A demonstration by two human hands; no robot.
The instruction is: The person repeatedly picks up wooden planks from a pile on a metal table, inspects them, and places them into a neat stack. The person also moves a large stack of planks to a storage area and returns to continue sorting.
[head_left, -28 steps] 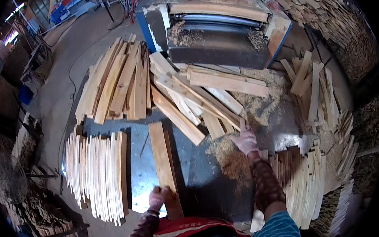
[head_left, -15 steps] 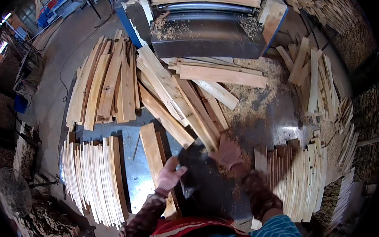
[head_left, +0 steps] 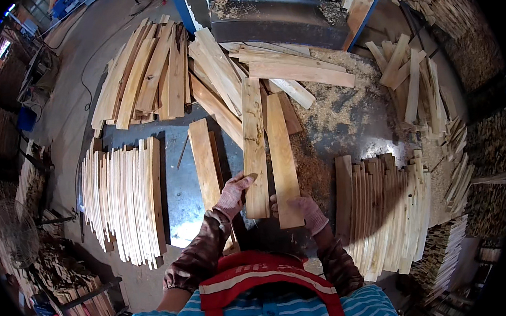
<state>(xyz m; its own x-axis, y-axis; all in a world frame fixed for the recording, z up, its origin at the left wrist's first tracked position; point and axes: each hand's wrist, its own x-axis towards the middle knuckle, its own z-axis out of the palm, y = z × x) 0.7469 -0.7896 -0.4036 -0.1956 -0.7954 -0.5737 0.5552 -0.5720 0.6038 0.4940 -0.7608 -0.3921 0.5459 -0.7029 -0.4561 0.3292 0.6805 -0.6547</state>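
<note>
My gloved left hand (head_left: pixel 233 195) grips the near part of a knotty wooden board (head_left: pixel 253 140). Beside it, a smoother, paler board (head_left: pixel 282 155) is held near its close end by my gloved right hand (head_left: pixel 309 212). The two boards run almost parallel, pointing away from me, with a narrow gap between them. Under and left of my left forearm lies another board (head_left: pixel 203 156) on the metal table (head_left: pixel 175 194). Past the held boards, several loose boards (head_left: pixel 216 66) lie crossed in a heap.
A machine with a roller and dark metal bed (head_left: pixel 278 31) stands at the far side. Upright rows of narrow boards stand left (head_left: pixel 122 198) and right (head_left: pixel 382 207). A fanned stack of boards (head_left: pixel 145 71) lies far left. Sawdust (head_left: pixel 343 100) covers the table's right part.
My right hand has pulled a board out of the heap toward me. My left hand has moved right and taken hold of a second board. The view has tilted down.
</note>
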